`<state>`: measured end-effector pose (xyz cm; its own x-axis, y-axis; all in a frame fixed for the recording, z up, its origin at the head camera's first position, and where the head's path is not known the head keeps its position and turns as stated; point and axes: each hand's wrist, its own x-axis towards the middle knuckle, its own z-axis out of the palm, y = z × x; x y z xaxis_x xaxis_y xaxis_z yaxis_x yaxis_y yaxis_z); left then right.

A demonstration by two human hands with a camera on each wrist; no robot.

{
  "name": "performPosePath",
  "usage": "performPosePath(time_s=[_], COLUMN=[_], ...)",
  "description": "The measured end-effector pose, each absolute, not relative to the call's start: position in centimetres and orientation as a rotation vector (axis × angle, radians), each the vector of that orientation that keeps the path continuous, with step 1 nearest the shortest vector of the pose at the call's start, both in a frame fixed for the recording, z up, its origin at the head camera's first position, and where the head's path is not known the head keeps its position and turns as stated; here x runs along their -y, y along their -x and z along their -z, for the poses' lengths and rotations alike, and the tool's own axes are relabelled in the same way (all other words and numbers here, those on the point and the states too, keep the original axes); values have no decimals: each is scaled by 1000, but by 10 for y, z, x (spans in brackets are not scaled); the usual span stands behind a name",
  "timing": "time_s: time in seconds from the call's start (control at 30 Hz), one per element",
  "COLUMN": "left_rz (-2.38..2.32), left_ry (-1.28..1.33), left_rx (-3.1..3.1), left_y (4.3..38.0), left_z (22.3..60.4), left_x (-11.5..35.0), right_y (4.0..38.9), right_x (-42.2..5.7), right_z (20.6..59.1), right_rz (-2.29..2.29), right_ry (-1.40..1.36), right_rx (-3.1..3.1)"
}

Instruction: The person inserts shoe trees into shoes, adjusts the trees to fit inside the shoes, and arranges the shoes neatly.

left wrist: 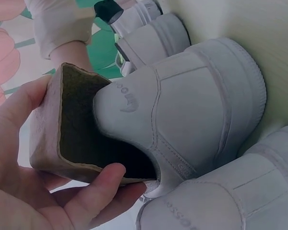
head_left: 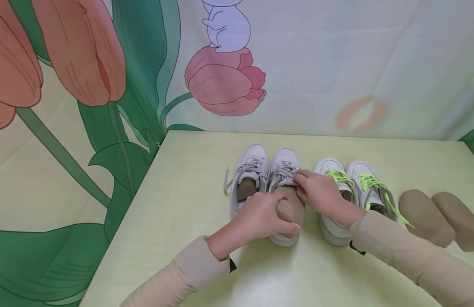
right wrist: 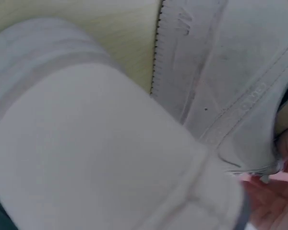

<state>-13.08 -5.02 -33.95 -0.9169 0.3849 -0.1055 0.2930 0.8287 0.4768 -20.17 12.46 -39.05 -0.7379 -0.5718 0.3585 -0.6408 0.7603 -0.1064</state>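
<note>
On the pale desk (head_left: 190, 187), the grey-laced shoe (left wrist: 192, 100) stands flat beside its mate (head_left: 252, 168); if the left hand pushed or pulled harder than the right steadies, the whole shoe could slide or tip against that neighbour. The brown insert (head_left: 296, 209) sits toe-first in this shoe, its hollow open end standing out at the heel; its wall looks thin, so too tight a squeeze there would likely dent or crease it, and a skewed angle might catch the heel collar and fold it. Smaller still, the tongue and grey laces (head_left: 284, 170) could bunch under the insert if dragged along. Both arms reach in from the near edge in beige sleeves, forearms angled towards each other. The left hand (head_left: 261, 215) spans the insert's open end, gripping it with thumb and fingers on opposite sides. The right hand (head_left: 319, 189) seems to pinch the shoe's laced front, fingertips bent at the tongue's edge; the exact finger contact is partly hidden.
</note>
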Motion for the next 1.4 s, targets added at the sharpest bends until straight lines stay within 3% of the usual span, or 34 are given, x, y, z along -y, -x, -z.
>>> performPosePath(time_s=[0.33, 0.97, 1.1, 1.4], left_rz=[-664, -660, -670, -691], left_ry=[-565, -586, -577, -571], left_rx=[-2801, -2774, -2778, -2792], left_y=[132, 132, 130, 128], left_z=[337, 331, 331, 332], left_x=[51, 53, 50, 49], right_y=[214, 224, 222, 211], right_x=[-130, -126, -128, -120], right_z=[400, 374, 374, 381], right_rz=[-193, -60, -238, -576], right_ry=[-1219, -1322, -1211, -609], right_rx=[2333, 2458, 2616, 3063])
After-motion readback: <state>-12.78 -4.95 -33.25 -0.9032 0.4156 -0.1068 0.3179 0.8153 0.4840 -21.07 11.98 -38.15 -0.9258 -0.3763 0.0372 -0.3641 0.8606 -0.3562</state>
